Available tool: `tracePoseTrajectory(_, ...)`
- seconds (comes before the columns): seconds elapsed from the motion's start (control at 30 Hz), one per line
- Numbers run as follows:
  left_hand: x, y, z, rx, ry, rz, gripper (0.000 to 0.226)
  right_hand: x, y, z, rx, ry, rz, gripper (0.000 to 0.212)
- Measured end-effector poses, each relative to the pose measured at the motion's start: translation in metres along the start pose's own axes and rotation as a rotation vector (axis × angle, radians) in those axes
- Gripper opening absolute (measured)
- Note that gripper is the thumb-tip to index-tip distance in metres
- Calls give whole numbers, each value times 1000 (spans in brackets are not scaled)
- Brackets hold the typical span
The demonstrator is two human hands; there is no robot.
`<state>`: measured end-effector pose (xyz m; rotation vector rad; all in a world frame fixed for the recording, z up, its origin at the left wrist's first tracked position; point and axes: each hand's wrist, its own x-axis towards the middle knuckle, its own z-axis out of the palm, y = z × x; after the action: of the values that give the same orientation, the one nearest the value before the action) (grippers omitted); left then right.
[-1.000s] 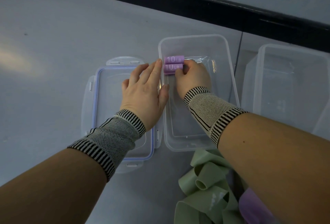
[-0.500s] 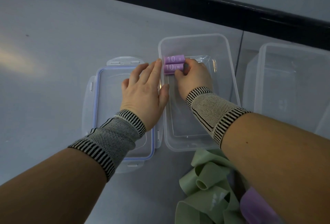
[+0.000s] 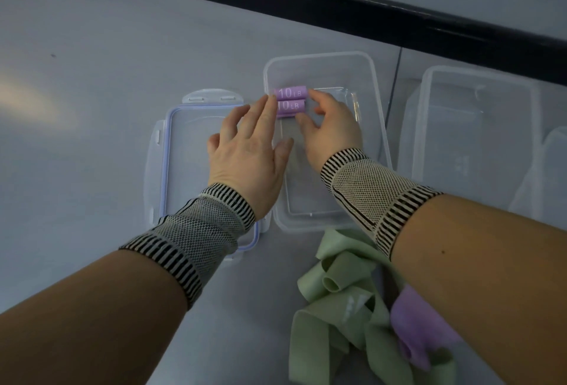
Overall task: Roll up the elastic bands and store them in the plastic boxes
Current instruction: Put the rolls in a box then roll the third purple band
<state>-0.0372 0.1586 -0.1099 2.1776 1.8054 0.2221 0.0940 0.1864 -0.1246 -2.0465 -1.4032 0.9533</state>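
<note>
Purple rolled bands (image 3: 291, 101), two marked 10 LB, lie side by side at the far left of the open plastic box (image 3: 379, 127). This looks like the storing step. The left hand (image 3: 250, 151), fingers straight, touches their left ends; the right hand (image 3: 329, 125) has fingers loosely curled at their right ends, its grip unclear. Next, a loose green band (image 3: 339, 308) near the box needs rolling; the lid (image 3: 184, 151) waits beside.

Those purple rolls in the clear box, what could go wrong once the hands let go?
The two purple rolls sit side by side at the box's far end, steadied by the left hand and right hand. Released, they may spring loose and unroll. The green bands lie unrolled and tangled near the right forearm, which might drag them.
</note>
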Motion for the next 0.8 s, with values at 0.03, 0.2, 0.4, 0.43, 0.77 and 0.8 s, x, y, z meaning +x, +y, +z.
tracePoseTrajectory(0.03,-4,4,-1,2,-4,1,75,-6,1,-3,18,1,-7,45)
tracePoseTrajectory(0.2,-31,24,-5,15,-11,33,75,-39,8,-25,26,8,-61,49)
tracePoseTrajectory(0.4,-70,54,-23,-2,18,99,63,-100,13,-67,-36,23,-163,53)
tracePoseTrajectory(0.43,-79,59,-26,0,22,112,66,-112,15,-74,-48,29,-175,53)
tracePoseTrajectory(0.77,-175,97,-26,-64,-42,165,65,-229,57,-123,-67,113,-81,50)
tracePoseTrajectory(0.8,-183,99,-20,-53,-63,162,65,-236,67,-121,-57,124,-38,47)
